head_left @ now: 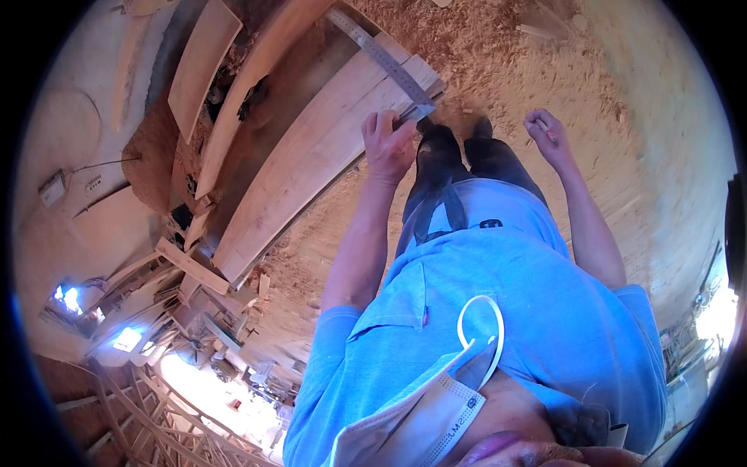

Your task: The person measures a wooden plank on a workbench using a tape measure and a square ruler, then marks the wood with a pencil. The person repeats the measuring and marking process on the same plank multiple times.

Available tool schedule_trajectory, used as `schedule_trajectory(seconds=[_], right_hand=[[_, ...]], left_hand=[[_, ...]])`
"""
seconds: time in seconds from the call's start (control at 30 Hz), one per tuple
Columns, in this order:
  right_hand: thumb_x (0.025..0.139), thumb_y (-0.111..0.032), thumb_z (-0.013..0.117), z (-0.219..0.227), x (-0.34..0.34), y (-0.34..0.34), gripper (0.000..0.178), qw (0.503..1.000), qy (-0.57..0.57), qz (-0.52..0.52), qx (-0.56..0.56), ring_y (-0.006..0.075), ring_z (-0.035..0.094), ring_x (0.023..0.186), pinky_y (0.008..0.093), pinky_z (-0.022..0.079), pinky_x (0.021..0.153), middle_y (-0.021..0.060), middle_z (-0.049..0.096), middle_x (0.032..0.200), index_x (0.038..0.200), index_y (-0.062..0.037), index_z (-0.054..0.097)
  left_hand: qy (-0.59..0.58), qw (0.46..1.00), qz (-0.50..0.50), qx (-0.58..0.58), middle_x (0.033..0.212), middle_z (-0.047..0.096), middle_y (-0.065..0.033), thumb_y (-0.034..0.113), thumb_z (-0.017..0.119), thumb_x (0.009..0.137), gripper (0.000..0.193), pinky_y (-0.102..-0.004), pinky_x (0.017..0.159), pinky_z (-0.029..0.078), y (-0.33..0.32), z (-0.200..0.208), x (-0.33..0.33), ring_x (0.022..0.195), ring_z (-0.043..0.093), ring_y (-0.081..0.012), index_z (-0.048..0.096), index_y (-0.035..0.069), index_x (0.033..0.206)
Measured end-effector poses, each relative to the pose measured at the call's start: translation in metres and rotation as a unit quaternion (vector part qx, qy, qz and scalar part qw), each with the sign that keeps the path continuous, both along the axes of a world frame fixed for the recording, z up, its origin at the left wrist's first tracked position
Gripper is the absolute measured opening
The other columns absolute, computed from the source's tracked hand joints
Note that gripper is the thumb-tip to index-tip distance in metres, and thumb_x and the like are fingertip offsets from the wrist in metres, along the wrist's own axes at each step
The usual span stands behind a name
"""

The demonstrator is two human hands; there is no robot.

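My left hand [387, 148] is closed on the stock of a metal try square [385, 58] at the end of a wide wooden board [311, 144]. The square's long graduated blade lies across the board, pointing to the far left. Off to the right, my right hand [549, 138] is held apart from the board, its fingers curled round a thin pencil-like stick [543, 125] with a reddish part. The fingers hide most of that stick.
Curved wooden planks [253, 86] stand left of the board, with another curved piece [204, 62] beyond them. Offcuts and timber [192, 266] are piled at the lower left. Sawdust [537, 66] covers the floor. A loose mask [412, 424] hangs near my chest.
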State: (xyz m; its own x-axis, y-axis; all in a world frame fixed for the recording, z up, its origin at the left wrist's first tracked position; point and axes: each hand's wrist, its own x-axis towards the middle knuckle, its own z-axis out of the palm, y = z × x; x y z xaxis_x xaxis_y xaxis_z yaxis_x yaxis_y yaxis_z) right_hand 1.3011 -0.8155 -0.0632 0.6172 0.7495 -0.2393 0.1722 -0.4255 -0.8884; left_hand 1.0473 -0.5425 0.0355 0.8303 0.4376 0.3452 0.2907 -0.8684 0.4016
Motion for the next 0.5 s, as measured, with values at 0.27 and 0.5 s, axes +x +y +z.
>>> schedule_trajectory(seconds=[0.27, 0.5], right_hand=[[0.095, -0.026, 0.067, 0.089, -0.032, 0.074, 0.026, 0.990, 0.126, 0.018, 0.052, 0.0184, 0.066, 0.093, 0.0319, 0.051, 0.085, 0.0100, 0.070, 0.098, 0.108, -0.0030, 0.066], [0.095, -0.030, 0.066, 0.125, -0.041, 0.102, 0.035, 0.986, 0.087, 0.115, 0.080, 0.0207, 0.066, 0.092, 0.0325, 0.051, 0.083, 0.0130, 0.069, 0.097, 0.117, -0.0032, 0.065]], left_hand=[[-0.005, 1.000, -0.011, 0.010, 0.089, 0.053, -0.0060, 0.010, 0.072, 0.070, 0.019, -0.0432, 0.079, 0.042, -0.001, -0.002, 0.011, 0.087, 0.053, -0.0290, 0.070, 0.018, 0.087], [0.007, 1.000, -0.008, -0.001, 0.091, 0.054, -0.0062, 0.010, 0.071, 0.071, 0.020, -0.0435, 0.079, 0.041, -0.001, -0.002, 0.011, 0.088, 0.054, -0.0289, 0.071, 0.019, 0.088]])
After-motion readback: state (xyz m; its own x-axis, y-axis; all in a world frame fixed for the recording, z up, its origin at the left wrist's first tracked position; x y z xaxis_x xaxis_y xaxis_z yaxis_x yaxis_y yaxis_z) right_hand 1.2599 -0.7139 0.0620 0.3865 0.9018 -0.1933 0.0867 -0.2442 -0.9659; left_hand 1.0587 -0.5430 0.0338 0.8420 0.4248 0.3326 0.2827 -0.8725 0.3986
